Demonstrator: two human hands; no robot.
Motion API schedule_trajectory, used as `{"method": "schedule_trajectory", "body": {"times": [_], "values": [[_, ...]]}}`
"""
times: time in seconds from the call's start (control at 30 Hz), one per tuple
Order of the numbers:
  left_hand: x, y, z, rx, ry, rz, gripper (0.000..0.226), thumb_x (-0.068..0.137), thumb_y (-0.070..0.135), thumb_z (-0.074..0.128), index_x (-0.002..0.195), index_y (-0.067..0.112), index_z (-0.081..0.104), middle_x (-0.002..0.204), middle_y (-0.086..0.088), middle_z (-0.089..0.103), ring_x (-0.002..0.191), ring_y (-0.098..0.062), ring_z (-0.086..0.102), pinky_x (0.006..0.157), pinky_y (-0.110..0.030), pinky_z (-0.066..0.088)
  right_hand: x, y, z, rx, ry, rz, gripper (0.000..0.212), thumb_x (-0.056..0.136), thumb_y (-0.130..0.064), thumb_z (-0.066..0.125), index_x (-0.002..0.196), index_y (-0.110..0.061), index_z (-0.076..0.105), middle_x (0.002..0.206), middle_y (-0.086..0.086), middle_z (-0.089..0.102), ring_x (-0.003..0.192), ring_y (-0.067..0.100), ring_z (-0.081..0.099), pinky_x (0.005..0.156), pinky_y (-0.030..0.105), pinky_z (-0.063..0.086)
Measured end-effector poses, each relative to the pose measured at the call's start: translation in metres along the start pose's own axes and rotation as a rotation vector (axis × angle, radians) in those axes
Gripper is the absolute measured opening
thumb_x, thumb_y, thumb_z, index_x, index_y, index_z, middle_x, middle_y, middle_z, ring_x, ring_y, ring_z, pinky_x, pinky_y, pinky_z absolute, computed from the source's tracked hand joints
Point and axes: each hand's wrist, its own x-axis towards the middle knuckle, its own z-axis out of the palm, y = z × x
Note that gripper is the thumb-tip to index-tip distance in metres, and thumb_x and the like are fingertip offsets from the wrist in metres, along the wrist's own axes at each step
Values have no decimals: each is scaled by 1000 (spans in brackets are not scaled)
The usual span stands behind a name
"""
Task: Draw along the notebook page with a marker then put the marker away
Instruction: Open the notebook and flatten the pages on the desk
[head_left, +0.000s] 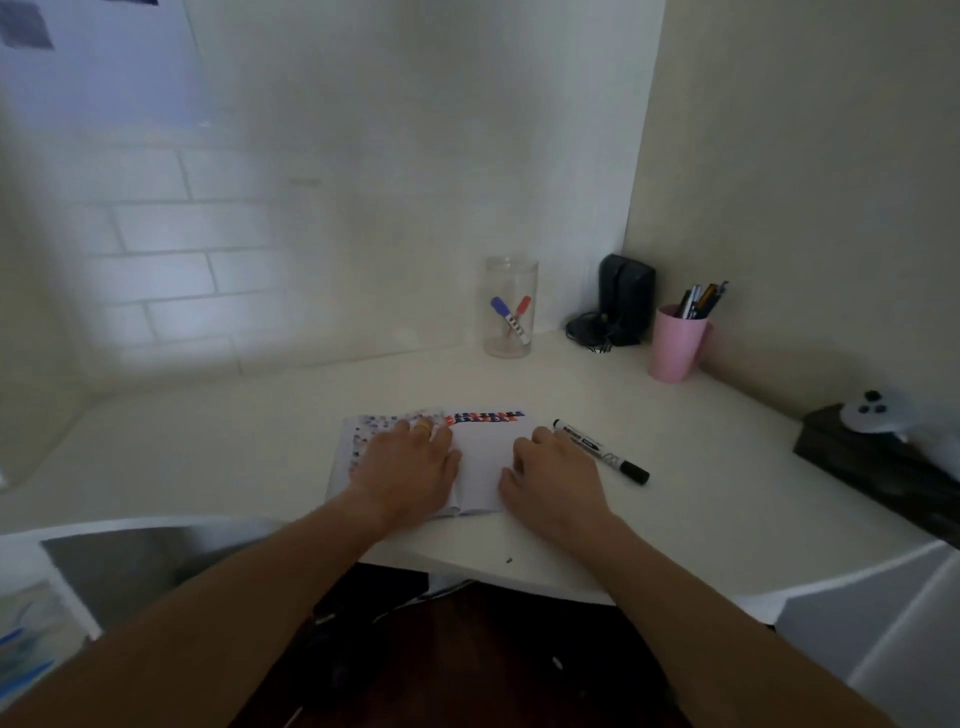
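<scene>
An open notebook (480, 457) lies on the white desk (701, 493), with rows of red, blue and black marks along its top edge. My left hand (410, 467) rests flat on the left page, fingers spread. My right hand (553, 480) rests palm down on the right page with its fingers curled, holding nothing. A black marker (602, 451) with its cap on lies on the desk just right of the notebook, close to my right hand's fingers. A clear jar (510, 306) at the back holds a blue marker and a red marker.
A pink cup (675, 345) full of pens stands at the back right beside a small black speaker (626, 296) with a cable. A dark box (878, 462) with a white controller on it sits at the far right. The desk's front edge runs just below my wrists.
</scene>
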Motion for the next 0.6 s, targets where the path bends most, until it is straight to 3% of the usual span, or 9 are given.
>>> {"method": "schedule_trajectory", "body": {"times": [0.13, 0.27, 0.4, 0.6], "values": [[21, -14, 2, 6, 2, 118, 58, 93, 49, 28, 130, 12, 53, 115, -14, 69, 93, -36, 69, 74, -41, 53, 28, 3, -9, -50, -122, -18, 29, 88, -41, 54, 93, -15, 68, 102, 7, 64, 99, 26, 59, 81, 36, 50], [53, -27, 7, 98, -43, 144, 46, 96, 53, 34, 114, 16, 54, 106, -8, 68, 93, -32, 68, 71, -36, 43, 61, 24, -25, -53, -266, -33, 27, 87, -47, 61, 83, -21, 70, 93, 0, 71, 88, 22, 62, 72, 31, 46], [99, -40, 15, 169, -44, 156, 51, 98, 56, 32, 105, 15, 62, 100, -9, 70, 90, -29, 68, 68, -34, 32, 100, 48, -31, -115, -191, -67, 27, 91, -48, 59, 85, -23, 68, 78, -6, 62, 77, 16, 56, 72, 32, 50], [161, -43, 33, -127, 23, 187, 46, 95, 61, 37, 95, 25, 67, 84, 3, 71, 76, -18, 63, 66, -31, 43, 123, 86, -16, -44, -98, -40, 24, 95, -45, 55, 94, -26, 69, 67, -14, 60, 62, 1, 52, 64, 27, 46]]}}
